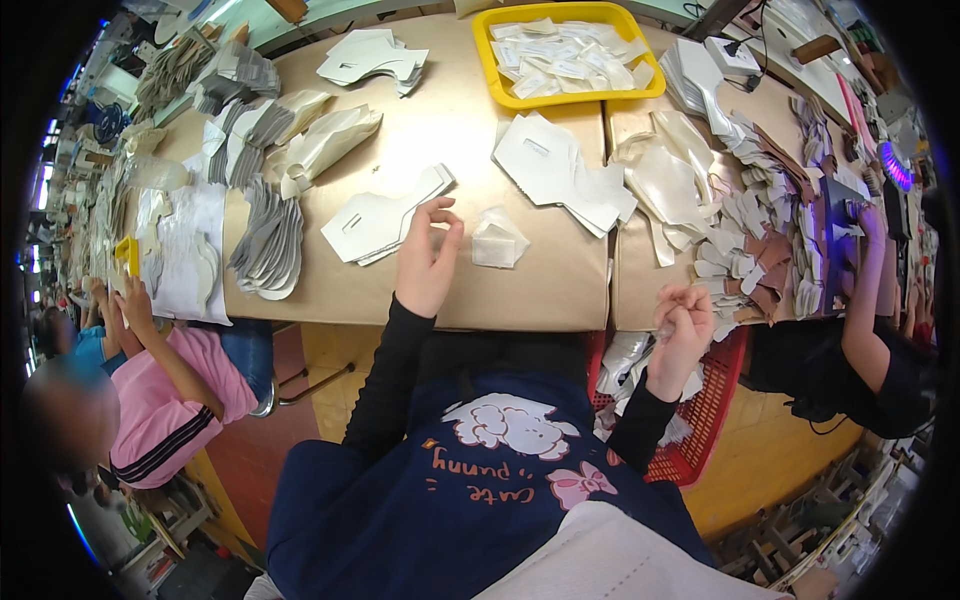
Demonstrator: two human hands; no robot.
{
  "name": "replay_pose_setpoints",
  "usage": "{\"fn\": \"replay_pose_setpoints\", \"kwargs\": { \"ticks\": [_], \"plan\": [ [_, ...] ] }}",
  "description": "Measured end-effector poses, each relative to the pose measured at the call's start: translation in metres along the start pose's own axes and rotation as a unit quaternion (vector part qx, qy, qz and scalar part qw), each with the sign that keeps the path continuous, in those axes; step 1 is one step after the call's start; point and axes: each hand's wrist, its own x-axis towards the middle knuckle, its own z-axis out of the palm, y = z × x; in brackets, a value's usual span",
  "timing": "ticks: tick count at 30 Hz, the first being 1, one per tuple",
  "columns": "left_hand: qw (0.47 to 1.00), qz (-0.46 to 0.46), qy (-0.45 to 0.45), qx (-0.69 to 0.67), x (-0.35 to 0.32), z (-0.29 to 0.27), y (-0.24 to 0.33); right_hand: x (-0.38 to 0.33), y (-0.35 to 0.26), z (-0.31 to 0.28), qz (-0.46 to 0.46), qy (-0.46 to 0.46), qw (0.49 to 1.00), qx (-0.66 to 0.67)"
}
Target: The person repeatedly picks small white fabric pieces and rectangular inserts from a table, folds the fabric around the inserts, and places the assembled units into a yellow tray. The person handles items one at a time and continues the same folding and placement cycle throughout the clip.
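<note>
My left hand (430, 262) hovers at the right end of a small stack of white cut pieces (365, 226), its thumb apart from the loosely bent fingers and nothing visible in it. Closed with its fingertips together, my right hand (684, 335) is off the table's front edge, above a red basket (712, 425). Whether anything small is pinched there, I cannot make out. Between the hands, a small translucent off-white packet (498, 240) lies flat on the brown-covered table (530, 300). Behind it rests a larger fanned stack of white cut pieces (548, 165).
At the back, a yellow tray (485, 60) holds many small packets. Grey piece stacks (268, 240) and clear plastic wraps (330, 140) lie left; brown and pale pieces (765, 260) heap up right. Co-workers sit on both sides, one in a pink shirt (175, 400).
</note>
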Motion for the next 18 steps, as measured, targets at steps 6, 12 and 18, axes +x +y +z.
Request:
{"fn": "replay_pose_setpoints", "kwargs": {
  "ticks": [6,12,18],
  "plan": [
    [0.882,-0.088,-0.125,-0.446,-0.022,0.033,0.034,-0.026,0.015,0.043,0.090,-0.159,0.981,-0.065],
    [0.904,-0.001,-0.126,-0.409,-0.043,0.063,0.055,-0.041,0.020,0.079,0.024,-0.267,0.940,-0.212],
    [0.846,-0.069,-0.237,-0.472,-0.038,0.048,0.038,-0.035,0.010,0.065,0.123,-0.273,0.954,-0.031]
  ]
}}
